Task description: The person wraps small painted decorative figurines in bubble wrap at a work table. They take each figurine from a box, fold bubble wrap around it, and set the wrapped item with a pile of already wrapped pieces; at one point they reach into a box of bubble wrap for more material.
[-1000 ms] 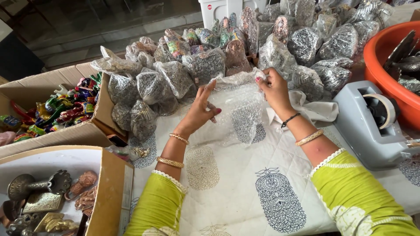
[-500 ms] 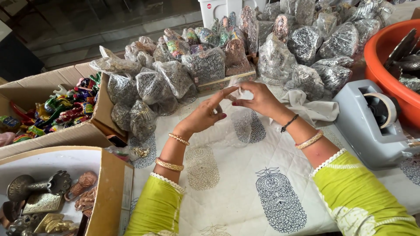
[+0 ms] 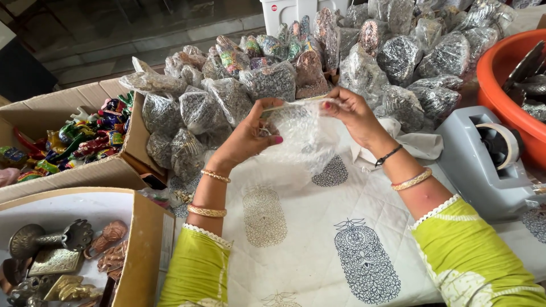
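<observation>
My left hand (image 3: 249, 135) and my right hand (image 3: 351, 112) hold up a clear bubble-wrap sheet (image 3: 304, 133) between them, above a white cloth with dark printed motifs (image 3: 318, 227). Each hand pinches a top corner of the sheet. A strip of tape runs along its upper edge. Both wrists carry bangles, and both sleeves are lime green. Behind the hands lies a heap of small bubble-wrapped packets (image 3: 267, 82).
A grey tape dispenser (image 3: 483, 156) stands at the right, next to an orange tub (image 3: 503, 79) with dark pieces. At the left, a cardboard box of colourful figurines (image 3: 74, 136) and a nearer box of metal ornaments (image 3: 57, 256). A white container (image 3: 293, 11) stands at the back.
The hands came together from apart, then rose and spread the bubble-wrap sheet between them. The camera view has moved closer.
</observation>
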